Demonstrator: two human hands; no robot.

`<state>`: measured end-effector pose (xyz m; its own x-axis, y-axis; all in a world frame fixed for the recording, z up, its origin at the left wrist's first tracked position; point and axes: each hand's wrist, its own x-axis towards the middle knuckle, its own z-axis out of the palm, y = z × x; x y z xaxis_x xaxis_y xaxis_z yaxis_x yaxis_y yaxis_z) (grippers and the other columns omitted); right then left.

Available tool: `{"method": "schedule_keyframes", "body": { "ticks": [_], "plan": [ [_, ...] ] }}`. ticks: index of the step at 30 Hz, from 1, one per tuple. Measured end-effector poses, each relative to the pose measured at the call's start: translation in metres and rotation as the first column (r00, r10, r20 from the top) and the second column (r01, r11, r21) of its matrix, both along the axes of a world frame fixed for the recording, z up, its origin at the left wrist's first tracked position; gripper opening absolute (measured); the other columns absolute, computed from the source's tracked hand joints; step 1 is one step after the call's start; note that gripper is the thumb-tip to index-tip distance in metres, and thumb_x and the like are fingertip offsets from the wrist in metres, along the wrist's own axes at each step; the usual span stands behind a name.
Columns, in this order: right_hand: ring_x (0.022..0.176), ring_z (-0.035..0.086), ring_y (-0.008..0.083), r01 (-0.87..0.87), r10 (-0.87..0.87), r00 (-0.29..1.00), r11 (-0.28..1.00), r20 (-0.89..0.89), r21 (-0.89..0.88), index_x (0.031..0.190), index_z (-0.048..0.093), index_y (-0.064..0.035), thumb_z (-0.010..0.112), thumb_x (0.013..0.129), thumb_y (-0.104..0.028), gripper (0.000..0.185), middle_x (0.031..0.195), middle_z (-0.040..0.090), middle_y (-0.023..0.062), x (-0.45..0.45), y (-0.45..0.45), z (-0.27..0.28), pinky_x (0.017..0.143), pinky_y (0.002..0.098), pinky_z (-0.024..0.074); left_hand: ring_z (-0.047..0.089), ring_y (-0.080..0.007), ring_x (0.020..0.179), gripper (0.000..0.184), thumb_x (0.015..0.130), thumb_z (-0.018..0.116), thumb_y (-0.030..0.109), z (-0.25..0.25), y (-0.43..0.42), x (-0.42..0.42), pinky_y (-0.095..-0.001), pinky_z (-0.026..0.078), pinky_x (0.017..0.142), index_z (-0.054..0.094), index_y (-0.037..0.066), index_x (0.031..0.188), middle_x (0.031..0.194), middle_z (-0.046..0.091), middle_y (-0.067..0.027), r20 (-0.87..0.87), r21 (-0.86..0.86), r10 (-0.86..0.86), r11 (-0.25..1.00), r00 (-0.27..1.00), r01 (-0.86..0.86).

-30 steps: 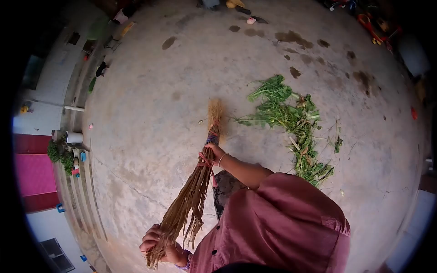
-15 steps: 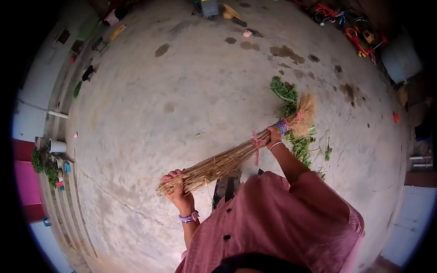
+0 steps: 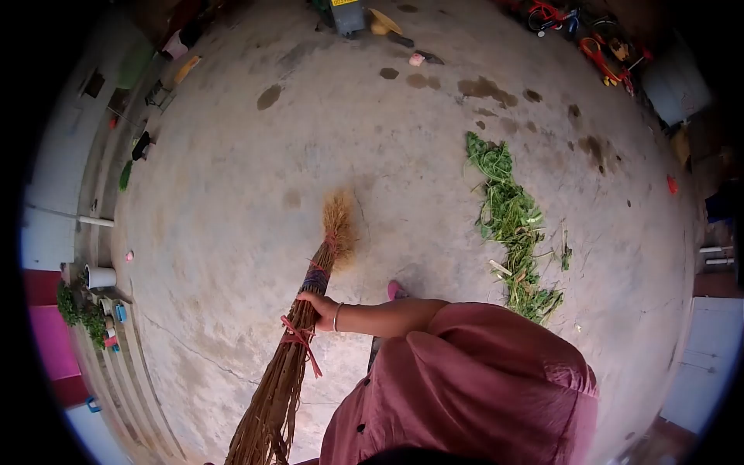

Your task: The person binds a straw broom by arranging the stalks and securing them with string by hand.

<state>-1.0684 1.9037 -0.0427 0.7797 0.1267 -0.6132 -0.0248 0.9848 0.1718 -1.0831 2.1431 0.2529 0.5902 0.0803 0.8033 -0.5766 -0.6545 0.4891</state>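
Note:
A long straw broom [image 3: 280,380] slants across the space left of my body, its pale bristle head [image 3: 338,225] pointing away from me over the concrete floor. My right hand [image 3: 318,310] is closed round the stalks, between the purple binding [image 3: 315,280] and the red tie [image 3: 297,335]. The lower end of the bundle runs out of view at the bottom edge. My left hand is out of sight. To the right, a strip of green leafy stalks [image 3: 510,213] lies on the floor, apart from the broom.
A pink shoe tip [image 3: 396,291] shows below me. Steps with potted plants [image 3: 81,310] and a white bucket [image 3: 100,277] line the left side. A grey bin [image 3: 349,17] and straw hat [image 3: 382,22] are at the far end, red ride-on toys [image 3: 597,58] at the far right.
The broom has swung left and its bristle head has moved away from the greens, with my right hand still gripping it. My left hand has left view. The greens now show fully.

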Motion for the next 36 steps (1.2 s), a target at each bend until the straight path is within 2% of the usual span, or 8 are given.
{"method": "schedule_keyframes", "body": {
  "ticks": [3, 6, 9, 13, 20, 24, 29, 36],
  "plan": [
    [0.083, 0.057, 0.0238, -0.014, 0.02, 0.987, 0.999, -0.161, 0.035, 0.09, 0.049, -0.0053, 0.062, 0.073, -0.018, 0.025, 0.089, 0.056, 0.0095, 0.008, -0.002, 0.003, 0.077, 0.0413, 0.0494, 0.047, -0.0268, 0.09, 0.015, 0.08, 0.052, 0.015, -0.018, -0.018, 0.016, -0.044, 0.038, 0.086, 0.047, 0.008, 0.092, 0.088, 0.047, -0.0077, -0.075, -0.244, -0.484, 0.857, 0.872, 0.455],
    [0.078, 0.059, 0.0245, -0.009, 0.009, 0.972, 1.0, -0.237, 0.001, 0.089, 0.049, -0.0042, 0.062, 0.072, -0.015, 0.024, 0.083, 0.056, 0.0102, -0.007, -0.028, -0.033, 0.074, 0.0408, 0.0508, 0.046, -0.0238, 0.084, 0.018, 0.076, 0.056, 0.011, -0.04, -0.031, 0.043, -0.0404, 0.038, 0.083, 0.044, 0.008, 0.09, 0.084, 0.044, -0.006, -0.125, -0.462, -0.712, 0.658, 0.691, 0.595],
    [0.078, 0.059, 0.0248, 0.165, -0.207, 0.942, 0.971, -0.263, -0.175, 0.087, 0.051, -0.0045, 0.061, 0.073, -0.014, 0.02, 0.084, 0.058, 0.0098, -0.043, -0.053, -0.068, 0.076, 0.0411, 0.0501, 0.044, -0.0208, 0.078, 0.024, 0.073, 0.06, 0.007, -0.068, -0.041, 0.071, -0.0368, 0.037, 0.08, 0.04, 0.008, 0.087, 0.079, 0.04, -0.0042, -0.122, -0.714, -0.867, 0.415, 0.484, 0.564],
    [0.076, 0.059, 0.0261, 0.382, -0.448, 0.775, 0.894, -0.446, -0.234, 0.087, 0.049, 0.0003, 0.061, 0.071, -0.009, 0.021, 0.082, 0.056, 0.0119, -0.097, -0.144, -0.103, 0.072, 0.0407, 0.0509, 0.047, -0.0199, 0.081, 0.028, 0.07, 0.062, 0.0, -0.109, -0.117, 0.067, -0.0333, 0.04, 0.081, 0.042, 0.008, 0.088, 0.08, 0.042, -0.0033, -0.118, -0.958, -0.92, 0.204, 0.373, 0.201],
    [0.074, 0.058, 0.0261, 0.535, -0.636, 0.655, 0.771, -0.407, -0.344, 0.088, 0.049, -0.0009, 0.058, 0.073, -0.01, 0.02, 0.079, 0.055, 0.0114, -0.122, -0.225, -0.045, 0.072, 0.0417, 0.0494, 0.042, -0.0206, 0.091, 0.032, 0.065, 0.06, 0.002, -0.127, -0.16, 0.085, -0.0382, 0.034, 0.092, 0.042, 0.008, 0.091, 0.084, 0.04, -0.0041, 0.034, -0.935, -0.985, 0.029, 0.172, 0.352],
    [0.069, 0.057, 0.0255, 0.548, -0.576, 0.792, 0.817, -0.2, -0.18, 0.08, 0.051, -0.0036, 0.057, 0.073, -0.01, 0.011, 0.076, 0.056, 0.0102, -0.051, -0.224, -0.036, 0.071, 0.041, 0.0482, 0.035, -0.0156, 0.073, 0.035, 0.068, 0.064, 0.014, -0.072, -0.155, 0.116, -0.0317, 0.034, 0.074, 0.033, 0.011, 0.083, 0.076, 0.032, -0.0019, -0.114, -0.662, -0.959, 0.269, 0.26, 0.699],
    [0.076, 0.057, 0.0254, 0.412, -0.418, 0.907, 0.905, -0.053, -0.105, 0.086, 0.05, -0.0046, 0.058, 0.074, -0.016, 0.018, 0.082, 0.056, 0.0108, 0.021, -0.228, -0.033, 0.076, 0.0403, 0.0484, 0.033, -0.0152, 0.071, 0.035, 0.068, 0.064, 0.015, -0.023, -0.207, 0.103, -0.031, 0.032, 0.071, 0.032, 0.011, 0.082, 0.075, 0.031, -0.0015, -0.058, -0.424, -0.921, 0.371, 0.384, 0.826],
    [0.08, 0.058, 0.0296, 0.402, -0.399, 0.907, 0.916, -0.131, -0.006, 0.09, 0.044, -0.0041, 0.06, 0.074, -0.014, 0.025, 0.086, 0.053, 0.0137, -0.019, -0.356, -0.044, 0.074, 0.0513, 0.0503, 0.032, -0.0146, 0.069, 0.037, 0.068, 0.065, 0.016, -0.036, -0.36, 0.079, -0.0299, 0.03, 0.066, 0.031, 0.012, 0.082, 0.074, 0.03, -0.0009, -0.144, -0.466, -0.969, 0.244, 0.199, 0.85]
  ]
}}
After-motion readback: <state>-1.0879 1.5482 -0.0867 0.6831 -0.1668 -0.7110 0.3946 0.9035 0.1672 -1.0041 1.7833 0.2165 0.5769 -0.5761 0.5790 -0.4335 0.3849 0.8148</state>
